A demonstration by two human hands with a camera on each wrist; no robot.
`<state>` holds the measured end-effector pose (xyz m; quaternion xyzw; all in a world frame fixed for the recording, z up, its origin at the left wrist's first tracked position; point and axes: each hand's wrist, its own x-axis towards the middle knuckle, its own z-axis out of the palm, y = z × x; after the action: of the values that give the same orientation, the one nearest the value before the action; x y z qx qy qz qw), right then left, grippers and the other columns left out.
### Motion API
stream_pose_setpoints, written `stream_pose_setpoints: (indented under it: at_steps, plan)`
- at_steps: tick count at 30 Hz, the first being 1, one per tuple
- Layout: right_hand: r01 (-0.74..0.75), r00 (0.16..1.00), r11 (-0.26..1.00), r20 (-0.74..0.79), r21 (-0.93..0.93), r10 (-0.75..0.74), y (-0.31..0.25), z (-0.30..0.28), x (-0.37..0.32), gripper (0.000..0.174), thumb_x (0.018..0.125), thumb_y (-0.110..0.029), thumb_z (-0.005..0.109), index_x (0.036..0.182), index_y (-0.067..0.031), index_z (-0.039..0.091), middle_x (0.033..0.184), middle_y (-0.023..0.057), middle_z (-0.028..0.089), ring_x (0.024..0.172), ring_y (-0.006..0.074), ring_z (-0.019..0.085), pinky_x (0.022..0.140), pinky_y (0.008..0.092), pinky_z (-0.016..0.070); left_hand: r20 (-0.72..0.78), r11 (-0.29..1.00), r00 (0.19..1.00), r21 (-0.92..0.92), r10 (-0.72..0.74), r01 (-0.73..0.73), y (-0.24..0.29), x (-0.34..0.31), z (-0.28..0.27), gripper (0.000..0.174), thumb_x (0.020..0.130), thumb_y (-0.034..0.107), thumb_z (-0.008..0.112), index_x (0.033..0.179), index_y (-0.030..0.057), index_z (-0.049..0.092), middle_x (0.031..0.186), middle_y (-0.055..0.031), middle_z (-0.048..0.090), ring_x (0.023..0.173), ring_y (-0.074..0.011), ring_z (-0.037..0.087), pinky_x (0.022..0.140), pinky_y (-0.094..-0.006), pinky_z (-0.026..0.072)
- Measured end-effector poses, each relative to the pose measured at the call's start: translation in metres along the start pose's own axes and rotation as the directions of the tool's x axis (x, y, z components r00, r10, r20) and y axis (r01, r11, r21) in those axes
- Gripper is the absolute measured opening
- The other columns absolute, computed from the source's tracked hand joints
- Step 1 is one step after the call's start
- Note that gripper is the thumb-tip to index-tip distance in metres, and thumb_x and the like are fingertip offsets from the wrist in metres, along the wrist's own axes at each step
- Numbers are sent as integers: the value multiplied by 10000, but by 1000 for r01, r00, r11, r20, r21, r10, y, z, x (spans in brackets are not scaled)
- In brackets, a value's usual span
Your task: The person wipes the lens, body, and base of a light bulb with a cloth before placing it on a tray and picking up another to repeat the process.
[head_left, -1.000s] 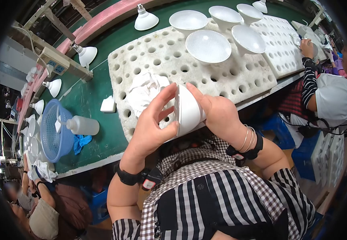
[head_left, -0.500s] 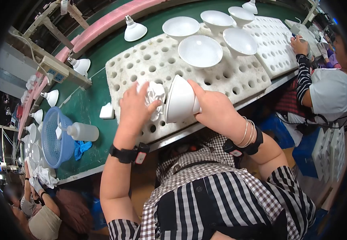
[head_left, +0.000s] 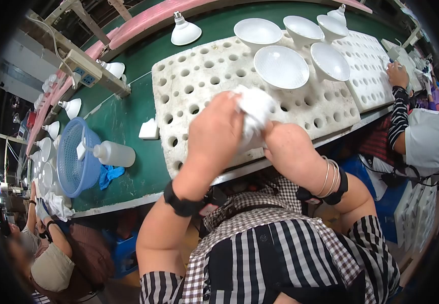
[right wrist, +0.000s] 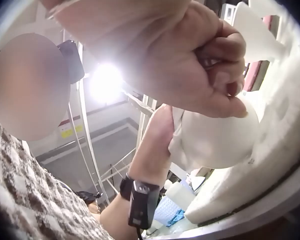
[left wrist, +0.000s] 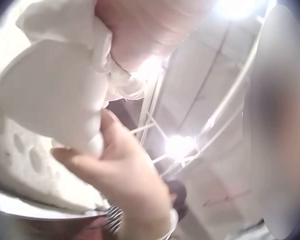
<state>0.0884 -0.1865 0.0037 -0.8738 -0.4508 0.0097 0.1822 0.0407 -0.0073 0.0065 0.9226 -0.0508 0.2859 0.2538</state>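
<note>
My right hand (head_left: pixel 291 147) grips a white, cone-shaped reflector bulb (right wrist: pixel 220 140) at its narrow end, thumb and fingers around it in the left wrist view. My left hand (head_left: pixel 213 134) holds a crumpled white cloth (head_left: pixel 256 106) against the bulb's wide front. The cloth and both hands hide most of the bulb in the head view. Both hands are above the near edge of a white foam board (head_left: pixel 179 109) full of round holes. Farther back on that board, several reflector bulbs (head_left: pixel 281 67) stand with their wide lens faces up.
On the green table (head_left: pixel 128 109) at left are a blue basket (head_left: pixel 70 167), a squeeze bottle (head_left: pixel 115 153), a blue cloth (head_left: pixel 110 175) and a small white block (head_left: pixel 149 129). More bulbs (head_left: pixel 185 31) stand behind. Another person (head_left: pixel 422 121) works at right beside a second foam board (head_left: pixel 366 71).
My left hand let go of the bulb's rim, picked up the cloth from the foam board and brought it to the bulb's front. My right hand kept its grip on the bulb.
</note>
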Motion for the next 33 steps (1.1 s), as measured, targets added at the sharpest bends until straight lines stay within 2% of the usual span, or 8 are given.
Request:
stream_pose_setpoints:
  at_steps: [2, 6, 9, 13, 17, 23, 27, 33]
  plan:
    - [2, 1000, 1000, -27, -27, -2, -6, -3, -2, 574, 754, 6, 585, 1301, 119, 456, 767, 180, 638, 700, 334, 652, 638, 428, 527, 103, 857, 864, -116, -493, 502, -25, 13, -7, 241, 912, 221, 596, 1030, 23, 662, 955, -219, 676, 845, -397, 631, 751, -471, 497]
    - [-12, 999, 1000, -38, -7, 12, -11, -7, -7, 706, 758, -20, 629, 1401, 121, 376, 776, 177, 643, 723, 345, 652, 660, 431, 527, 146, 847, 835, 115, -531, 519, -87, 5, -15, 285, 958, 243, 541, 1074, 7, 651, 960, -235, 674, 897, -408, 635, 802, -472, 496]
    - [-24, 996, 998, -89, 63, 29, -13, -4, -12, 714, 762, -60, 676, 1389, 118, 384, 786, 179, 645, 734, 347, 653, 674, 430, 528, -36, 938, 957, -209, -289, 275, -115, -16, -21, 339, 932, 219, 586, 1213, 32, 618, 1134, -235, 648, 1052, -401, 610, 920, -453, 481]
    - [-4, 993, 981, -112, 194, 26, -16, -17, -10, 650, 801, -160, 724, 1341, 80, 454, 814, 192, 659, 770, 345, 661, 684, 423, 528, -34, 733, 870, 524, -492, 435, -168, -58, -54, 462, 890, 210, 644, 1327, 87, 565, 1252, -252, 590, 1151, -403, 566, 1003, -443, 457]
    - [-44, 999, 957, -13, 288, 49, -21, -30, -4, 545, 835, -214, 718, 1280, 42, 535, 821, 193, 667, 790, 346, 662, 689, 419, 527, 73, 651, 759, 571, -647, 500, -169, -86, -58, 405, 873, 200, 662, 1254, 70, 623, 1258, -244, 588, 1120, -402, 586, 973, -455, 476]
    - [13, 998, 941, -66, 339, 10, -27, -23, -1, 455, 868, -233, 691, 1234, 18, 592, 811, 186, 665, 774, 355, 648, 695, 426, 508, -295, 915, 885, 73, -360, 396, -90, -64, -70, 363, 825, 120, 670, 1181, 47, 678, 1223, -213, 623, 1088, -380, 596, 930, -446, 485]
    - [30, 998, 945, -60, 325, -11, -29, -25, -1, 461, 883, -238, 681, 1262, 8, 589, 808, 186, 658, 764, 350, 641, 689, 429, 493, -44, 955, 988, 264, 148, -131, -9, -60, -41, 342, 822, 79, 671, 1164, 65, 688, 1276, -108, 632, 1091, -329, 577, 907, -420, 472]
    - [60, 996, 936, -88, 347, -32, -19, -19, -11, 480, 898, -239, 676, 1311, -17, 575, 811, 175, 650, 735, 338, 626, 669, 418, 481, -123, 994, 989, 64, -81, 89, -51, -54, -34, 281, 858, 34, 625, 1133, 26, 683, 1155, -128, 690, 1018, -313, 610, 908, -407, 465]
